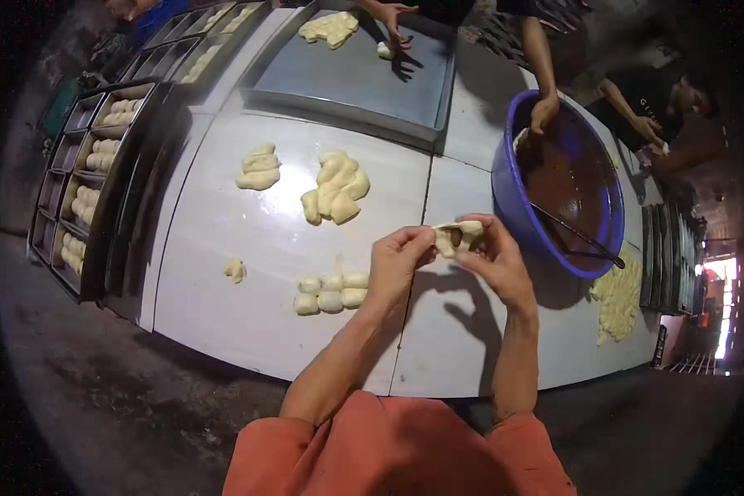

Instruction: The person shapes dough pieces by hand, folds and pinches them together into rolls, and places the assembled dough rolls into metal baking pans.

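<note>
Above the table's middle, a flattened piece of dough (444, 241) is held between both hands, curled up around a dab of brown filling. My left hand (398, 258) pinches its left edge; my right hand (501, 258) grips the right side with thumb and fingers. Beside my left wrist, small pale dough balls (331, 299) sit in two short rows on the table. Beyond them lie two lumps of dough, a larger one (337, 187) and a smaller one (259, 167). A small scrap of dough (235, 270) rests at the left.
A purple basin (507, 169) of brown filling, with a long-handled utensil (579, 234), stands at right, a co-worker's hand (545, 112) over its rim. Another person's hand (388, 16) reaches over a metal tray (347, 78). Loaf tins (89, 202) line the left; a dough sheet (617, 299) lies right.
</note>
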Demonstrator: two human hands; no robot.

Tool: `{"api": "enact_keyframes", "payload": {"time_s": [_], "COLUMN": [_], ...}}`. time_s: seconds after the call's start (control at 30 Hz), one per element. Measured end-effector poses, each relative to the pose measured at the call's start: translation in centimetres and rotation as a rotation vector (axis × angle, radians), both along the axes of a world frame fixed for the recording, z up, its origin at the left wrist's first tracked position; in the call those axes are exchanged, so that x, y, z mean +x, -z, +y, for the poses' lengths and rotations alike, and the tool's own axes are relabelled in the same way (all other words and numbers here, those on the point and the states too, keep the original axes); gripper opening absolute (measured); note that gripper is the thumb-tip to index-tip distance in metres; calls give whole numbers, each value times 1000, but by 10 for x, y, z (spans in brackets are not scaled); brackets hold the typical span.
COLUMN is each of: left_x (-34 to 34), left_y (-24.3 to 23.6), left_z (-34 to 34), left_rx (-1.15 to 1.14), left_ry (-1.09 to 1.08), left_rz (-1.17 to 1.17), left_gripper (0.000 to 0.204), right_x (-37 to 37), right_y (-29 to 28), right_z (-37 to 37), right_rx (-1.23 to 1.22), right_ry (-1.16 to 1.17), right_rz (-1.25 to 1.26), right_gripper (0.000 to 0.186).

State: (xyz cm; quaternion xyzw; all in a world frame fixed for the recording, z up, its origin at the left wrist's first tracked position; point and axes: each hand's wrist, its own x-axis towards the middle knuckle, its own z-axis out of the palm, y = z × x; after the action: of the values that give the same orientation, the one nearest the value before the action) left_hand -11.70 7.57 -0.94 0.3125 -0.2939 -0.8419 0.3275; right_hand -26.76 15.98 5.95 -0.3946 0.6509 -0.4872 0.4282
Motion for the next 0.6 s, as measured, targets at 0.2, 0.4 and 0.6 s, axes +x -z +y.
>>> {"api": "enact_keyframes", "payload": {"time_s": [0.2, 0.4, 0.6], "left_x": [15, 15, 18], "left_y": [-7, 14, -9], "left_z": [0, -4, -16], "left_rx": [-64, -336, -82], "left_ry": [-9, -72, 125], "left_rz": [-12, -211, -95], "left_gripper": [35, 41, 41], "right_x": [41, 55, 60], "right_y": [30, 49, 50], "right_z": [-7, -13, -13], "right_rx": [-214, -203, -237], "right_ry": [18, 196, 348], "right_rz": [616, 591, 78], "right_gripper": [60, 24, 24]}}
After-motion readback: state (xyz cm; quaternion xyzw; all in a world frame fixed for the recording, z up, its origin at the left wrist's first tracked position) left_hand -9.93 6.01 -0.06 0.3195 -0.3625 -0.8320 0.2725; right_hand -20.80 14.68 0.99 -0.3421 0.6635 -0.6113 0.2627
